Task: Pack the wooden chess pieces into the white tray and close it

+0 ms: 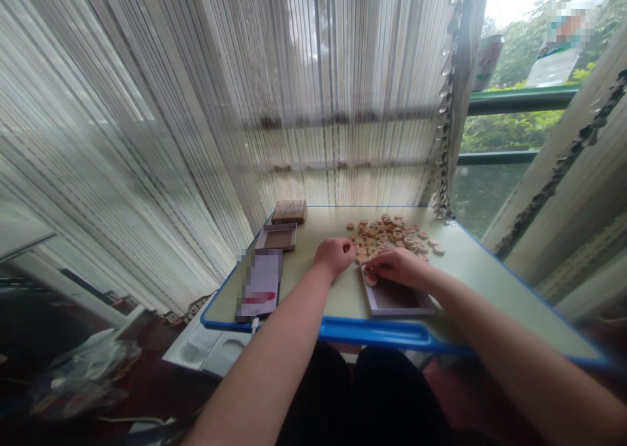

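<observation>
A heap of round wooden xiangqi pieces [386,230] with carved faces lies loose on the pale table. My left hand [336,255] is curled at the heap's left edge, fingertips by the nearest pieces; whether it holds one is hidden. Over the shallow open box [399,311] with a pale rim and brown floor reaches my right hand [398,265]. Its fingertips are closed on a xiangqi piece at the box's far left corner. Just nearer to me, another xiangqi piece [371,281] rests in that corner. My right hand hides part of the box.
On the table's left side are a phone [264,276] with a white cable [255,326], a second shallow tray [277,237] and a brown patterned box [289,211]. The table [494,283] has a blue edge. String curtains [343,74] hang behind it. A bottle [556,64] and can [488,61] stand by the window.
</observation>
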Demonstrator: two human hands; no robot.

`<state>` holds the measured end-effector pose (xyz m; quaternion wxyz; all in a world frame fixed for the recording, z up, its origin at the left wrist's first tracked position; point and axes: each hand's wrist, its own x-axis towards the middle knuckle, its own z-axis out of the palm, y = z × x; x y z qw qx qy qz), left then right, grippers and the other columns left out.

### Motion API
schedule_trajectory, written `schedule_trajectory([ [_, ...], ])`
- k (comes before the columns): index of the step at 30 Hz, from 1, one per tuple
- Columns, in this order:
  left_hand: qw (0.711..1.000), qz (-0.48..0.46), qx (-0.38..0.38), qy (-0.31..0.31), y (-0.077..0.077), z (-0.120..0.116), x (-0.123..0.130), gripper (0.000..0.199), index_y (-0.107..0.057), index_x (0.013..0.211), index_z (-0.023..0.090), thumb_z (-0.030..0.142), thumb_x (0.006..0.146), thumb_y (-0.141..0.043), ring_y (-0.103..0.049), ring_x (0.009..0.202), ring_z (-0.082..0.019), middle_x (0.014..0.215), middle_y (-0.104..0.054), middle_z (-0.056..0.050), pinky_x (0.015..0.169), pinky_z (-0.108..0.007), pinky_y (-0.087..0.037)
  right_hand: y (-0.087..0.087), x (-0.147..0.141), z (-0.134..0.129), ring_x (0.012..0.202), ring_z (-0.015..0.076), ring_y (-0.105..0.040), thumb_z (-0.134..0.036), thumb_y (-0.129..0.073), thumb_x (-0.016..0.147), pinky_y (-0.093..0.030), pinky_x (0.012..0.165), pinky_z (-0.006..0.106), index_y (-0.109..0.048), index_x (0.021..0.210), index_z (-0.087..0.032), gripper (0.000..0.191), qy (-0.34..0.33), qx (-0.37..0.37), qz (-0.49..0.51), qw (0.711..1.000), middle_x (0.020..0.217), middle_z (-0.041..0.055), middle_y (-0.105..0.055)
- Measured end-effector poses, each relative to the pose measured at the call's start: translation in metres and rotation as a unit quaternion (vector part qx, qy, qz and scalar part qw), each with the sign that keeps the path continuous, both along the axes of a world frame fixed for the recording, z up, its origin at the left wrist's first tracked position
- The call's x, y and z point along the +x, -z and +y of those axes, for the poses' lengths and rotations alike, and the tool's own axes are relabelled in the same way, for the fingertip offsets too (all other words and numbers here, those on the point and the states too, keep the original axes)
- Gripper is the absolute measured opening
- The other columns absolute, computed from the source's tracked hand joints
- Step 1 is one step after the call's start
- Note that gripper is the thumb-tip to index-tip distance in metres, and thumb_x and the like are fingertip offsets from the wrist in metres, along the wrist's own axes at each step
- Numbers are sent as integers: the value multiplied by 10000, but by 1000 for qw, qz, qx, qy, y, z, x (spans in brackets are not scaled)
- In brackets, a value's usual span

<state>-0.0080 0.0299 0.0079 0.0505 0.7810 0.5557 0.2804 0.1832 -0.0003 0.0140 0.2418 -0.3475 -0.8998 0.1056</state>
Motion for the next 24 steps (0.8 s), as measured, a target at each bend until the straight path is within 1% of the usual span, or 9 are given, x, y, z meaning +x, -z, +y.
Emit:
schedule_trajectory([
  [4, 1000, -2, 8, 1, 1, 0, 0, 295, -689, 715, 160, 363, 763, -479, -552, 613, -142, 670, -664, -49, 586, -242, -382, -3, 0, -4, 732, 163, -598, -290, -516, 800, -432, 678, 255, -714, 900, -221, 233, 32, 18, -6, 999, 798, 50, -696],
  [7, 1000, -7, 9, 0, 2, 1, -1, 289, -689, 716, 160, 354, 761, -479, -556, 624, -144, 679, -667, -52, 590, -243, -383, -9, 0, -10, 629, 138, -551, -347, -550, 768, -396, 585, 233, -704, 874, -214, 230, 66, 23, -21, 997, 699, 37, -660],
  [9, 1000, -12, 6, 2, 3, 1, -1, 279, -688, 715, 162, 344, 759, -481, -555, 622, -144, 681, -668, -53, 592, -244, -386, -13, -1, -16, 584, 124, -515, -380, -590, 725, -364, 538, 222, -691, 830, -205, 227, 74, 22, -34, 996, 652, 23, -629],
  [11, 1000, -14, 2, 3, 3, 1, -1, 269, -688, 712, 165, 339, 755, -488, -553, 619, -144, 679, -667, -51, 592, -245, -388, -16, -2, -20, 580, 120, -502, -395, -602, 708, -348, 527, 219, -676, 778, -201, 219, 62, 23, -43, 997, 648, 20, -620],
  [14, 1000, -14, 0, -5, 2, 1, -1, 268, -691, 719, 167, 348, 751, -496, -555, 628, -145, 683, -666, -50, 596, -245, -392, -16, -4, -24, 569, 115, -500, -395, -580, 728, -345, 532, 220, -674, 736, -208, 210, 41, 16, -48, 998, 642, 20, -626],
  [18, 1000, -11, 2, -10, 2, 1, 0, 267, -689, 709, 168, 341, 753, -491, -549, 618, -140, 670, -663, -44, 596, -243, -389, -13, -6, -24, 559, 116, -511, -357, -570, 735, -353, 538, 222, -692, 754, -219, 186, 27, -12, -55, 998, 632, 18, -637],
  [24, 1000, -7, 4, -7, 2, 1, 0, 281, -687, 707, 166, 353, 754, -483, -537, 602, -133, 666, -663, -46, 573, -236, -375, -9, -5, -20, 584, 129, -537, -314, -571, 724, -372, 559, 229, -700, 781, -225, 166, 31, -22, -52, 998, 659, 23, -657],
])
